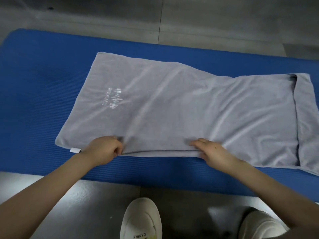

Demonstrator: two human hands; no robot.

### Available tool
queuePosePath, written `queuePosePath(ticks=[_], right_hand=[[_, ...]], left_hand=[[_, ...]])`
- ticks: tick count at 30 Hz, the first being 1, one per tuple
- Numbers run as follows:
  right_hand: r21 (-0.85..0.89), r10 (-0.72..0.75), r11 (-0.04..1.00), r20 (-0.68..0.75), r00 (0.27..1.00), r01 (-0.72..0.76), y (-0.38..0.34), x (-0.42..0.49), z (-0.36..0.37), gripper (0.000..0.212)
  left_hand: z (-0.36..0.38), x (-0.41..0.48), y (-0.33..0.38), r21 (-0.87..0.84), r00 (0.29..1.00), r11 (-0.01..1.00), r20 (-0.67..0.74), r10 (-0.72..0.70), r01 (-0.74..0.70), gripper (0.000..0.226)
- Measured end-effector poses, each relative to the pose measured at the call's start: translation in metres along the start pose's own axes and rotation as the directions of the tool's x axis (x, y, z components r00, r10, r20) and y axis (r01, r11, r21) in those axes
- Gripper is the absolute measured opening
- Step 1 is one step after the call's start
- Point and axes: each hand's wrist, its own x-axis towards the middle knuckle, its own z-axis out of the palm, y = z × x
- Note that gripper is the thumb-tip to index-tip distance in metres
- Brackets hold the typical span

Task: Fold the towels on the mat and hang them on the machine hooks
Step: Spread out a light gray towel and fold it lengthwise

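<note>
Head view, looking down past two bare forearms. Shows a grey towel [181, 104] spread lengthwise across a blue mat [43, 83], lying flat on it with soft creases through the middle and right. Looks doubled over, with a dark hemline running along the near edge between the hands and the top layer slightly parted from the one beneath. Carries a white embroidered logo [113, 99] toward its left end, upside down from this angle, and a small white tag [76, 150] sticking out at the near left corner onto the mat. Turns back on itself at the far right end, leaving a flap with a dark seam down its length, close to the right border of the view.

Left hand [101, 149]: clenched onto the towel's near edge, fingers curled in, pinching the top layer just right of the tag. Right hand [210, 150]: grasping the same edge farther right, fingers laid over the cloth, thumb tucked at the hem, fingertips blurred. Hands well apart along that edge.

Nearer than the mat, grey floor [181, 204] and a pair of white shoes [140, 219], toes pointing toward the mat.
</note>
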Motion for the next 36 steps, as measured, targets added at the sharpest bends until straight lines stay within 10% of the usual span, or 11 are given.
queuePosePath(ticks=[10, 17, 23, 32, 36], right_hand=[[0.237, 0.397, 0.911, -0.279, 0.874, -0.338, 0.020, -0.058, -0.018, 0.016], [0.348, 0.863, 0.493, -0.311, 0.397, -0.797, 0.110, -0.164, -0.046, 0.020], [0.346, 0.964, 0.108, -0.266, 0.013, -0.932, 0.195, -0.221, -0.052, 0.039], [0.436, 0.966, 0.202, -0.237, 0.104, -0.877, 0.235, -0.237, -0.043, 0.026], [0.418, 0.950, 0.185, -0.309, 0.052, -0.889, 0.249, -0.267, -0.051, 0.024]], left_hand=[[-0.043, 0.066, 0.109, 0.066, 0.959, 0.967, -0.135, 0.251, -0.244, 0.029], [-0.082, 0.109, 0.227, 0.140, 0.823, 0.825, -0.083, 0.561, -0.548, 0.033], [-0.123, 0.150, 0.295, 0.390, 0.768, 0.685, 0.103, 0.632, -0.615, 0.032], [-0.122, 0.208, 0.379, 0.419, 0.847, 0.744, 0.149, 0.510, -0.521, 0.040], [-0.082, 0.225, 0.391, 0.275, 0.877, 0.857, -0.081, 0.473, -0.436, 0.042]])
